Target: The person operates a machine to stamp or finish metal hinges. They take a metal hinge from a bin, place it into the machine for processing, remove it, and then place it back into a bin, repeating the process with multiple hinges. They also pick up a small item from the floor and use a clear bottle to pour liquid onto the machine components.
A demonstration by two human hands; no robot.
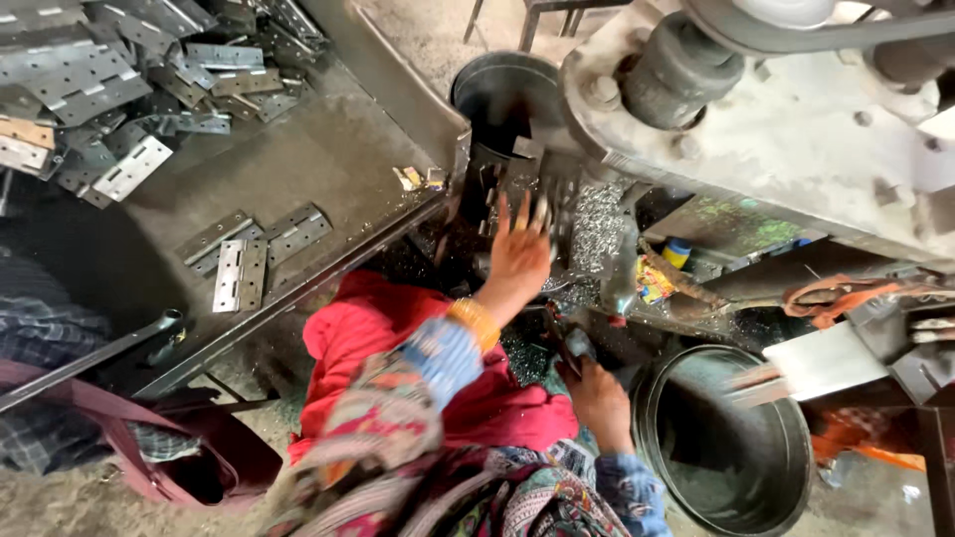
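The hinge plate (542,211) sits at the tips of your left hand (519,257), up against the dark body of the machine (796,129), just below the upper metal bucket (502,89). Your left fingers (502,214) are spread and stretched upward, their tips touching the plate and the metal around it; you cannot tell whether they actually pinch it, since the motion blurs them. A yellow bangle (477,323) circles that wrist.

Your right hand (600,398) hangs lower, near your lap, its fingers clenched around a small dark handle (565,348) beside the rim of the lower metal bucket (721,438). Bright metal shavings (597,224) lie heaped just right of your left hand.

To your left, the steel surface (328,159) carries a pile of grey hinge plates (119,80) at its far corner and a few loose hinges (249,254) nearer its edge, well apart from both hands.
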